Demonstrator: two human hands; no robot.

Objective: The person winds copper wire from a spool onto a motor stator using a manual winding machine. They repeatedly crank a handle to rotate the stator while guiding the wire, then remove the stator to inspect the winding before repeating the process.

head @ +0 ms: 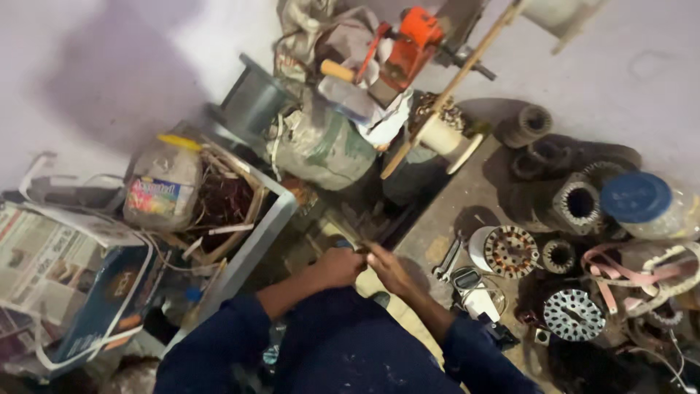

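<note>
Two hands of ours meet low over the cluttered floor, left hand (pixel 339 266) fisted and right hand (pixel 388 268) pinching a thin dark rod (pixel 346 232) between them, beside the wrench (pixel 448 259) and wound stator (pixel 510 251).

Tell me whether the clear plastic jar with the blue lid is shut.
Shut: the round blue lid sits squarely over the mouth of the clear plastic jar, lying tipped sideways.

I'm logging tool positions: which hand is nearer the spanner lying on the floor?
The right hand. It sits just left of the spanner, with a short gap between them. The left hand is farther left, beyond the right hand, meeting it at the fingertips.
</note>
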